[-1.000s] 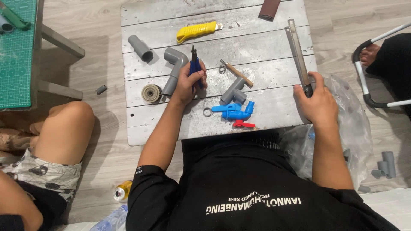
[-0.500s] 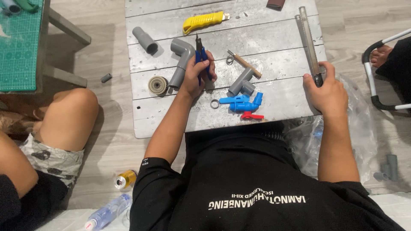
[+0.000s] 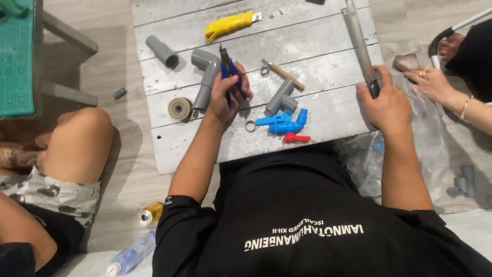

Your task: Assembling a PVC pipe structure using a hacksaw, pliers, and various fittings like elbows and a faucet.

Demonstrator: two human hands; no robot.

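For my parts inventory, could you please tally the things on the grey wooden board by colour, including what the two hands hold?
Grey: 4 – short pipe, elbow, tee fitting, long pipe in right hand
Blue: 2 – tap, pliers in left hand
Yellow: 1 – utility knife
Total: 7

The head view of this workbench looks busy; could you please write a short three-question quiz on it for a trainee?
1. True or false: the left hand grips blue-handled pliers.
2. What does the right hand hold? A) yellow utility knife B) long grey pipe C) blue valve
3. Which grey fitting lies just left of the pliers?

Key: 1 true. 2 B. 3 The elbow fitting.
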